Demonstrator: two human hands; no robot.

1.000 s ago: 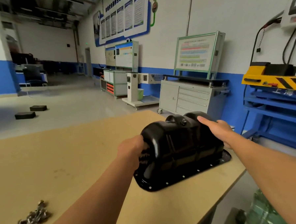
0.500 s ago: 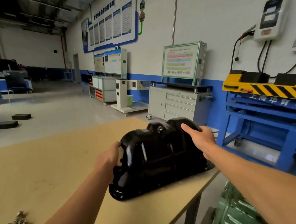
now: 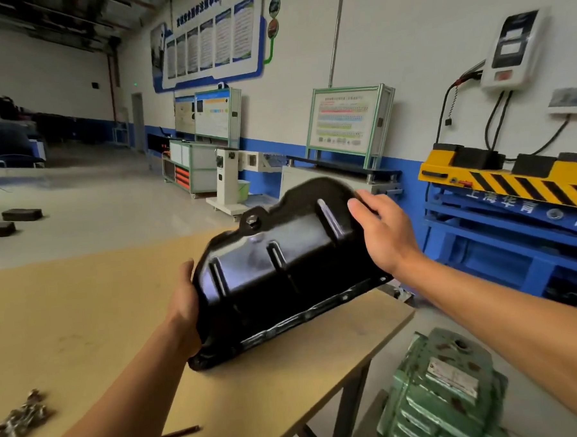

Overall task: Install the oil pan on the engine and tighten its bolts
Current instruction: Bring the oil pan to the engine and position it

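Note:
A glossy black oil pan [image 3: 276,272] with a bolt-hole flange and a drain plug on top hangs tilted just above the right end of a tan wooden table [image 3: 85,312]. My left hand [image 3: 185,307] grips its near left end. My right hand [image 3: 381,233] holds its far right end, fingers curled over the top edge. A heap of loose metal bolts [image 3: 17,423] lies at the table's front left. No engine is in sight.
A green motor housing [image 3: 446,393] sits on the floor right of the table. A blue and yellow stand [image 3: 514,213] lines the right wall. A thin dark rod [image 3: 179,434] lies near the table's front edge. Cabinets and display boards [image 3: 349,121] stand behind.
Both hands have lifted the oil pan off the table and tipped it up, its right end higher. My view has swung to the right, bringing the green housing into sight.

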